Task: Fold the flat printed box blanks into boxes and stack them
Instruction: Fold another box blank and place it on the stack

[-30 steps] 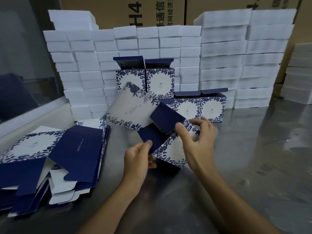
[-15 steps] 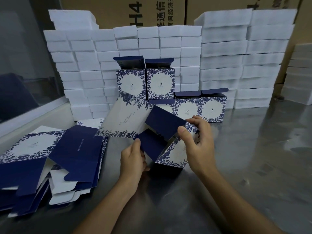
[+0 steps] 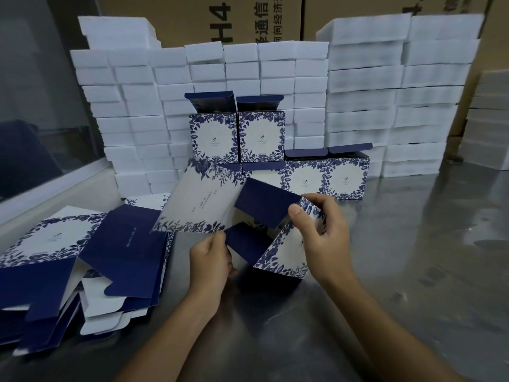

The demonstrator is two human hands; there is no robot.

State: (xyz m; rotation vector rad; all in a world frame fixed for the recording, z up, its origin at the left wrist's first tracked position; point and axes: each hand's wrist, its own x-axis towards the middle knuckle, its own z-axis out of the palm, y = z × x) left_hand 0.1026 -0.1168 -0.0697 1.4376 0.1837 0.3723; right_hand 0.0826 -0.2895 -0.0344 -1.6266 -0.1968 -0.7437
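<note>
"通信" on cardboard carton (image 3: 248, 20)

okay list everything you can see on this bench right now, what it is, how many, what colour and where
Box blank being folded: one, white with blue floral print and navy flaps, centre, held by both hands.
Flat box blanks: a pile, count unclear, navy and white floral, left on the table.
Folded boxes: at least five visible, blue floral on white, navy lids open, stacked in two tiers at the back centre.
Foam blocks: many, white, stacked in columns behind the boxes.
Cardboard cartons: brown, printed, behind the foam.
Table: one, shiny grey metal.
Left hand: grips the blank's lower edge.
Right hand: fingers pinch a printed panel.
</note>
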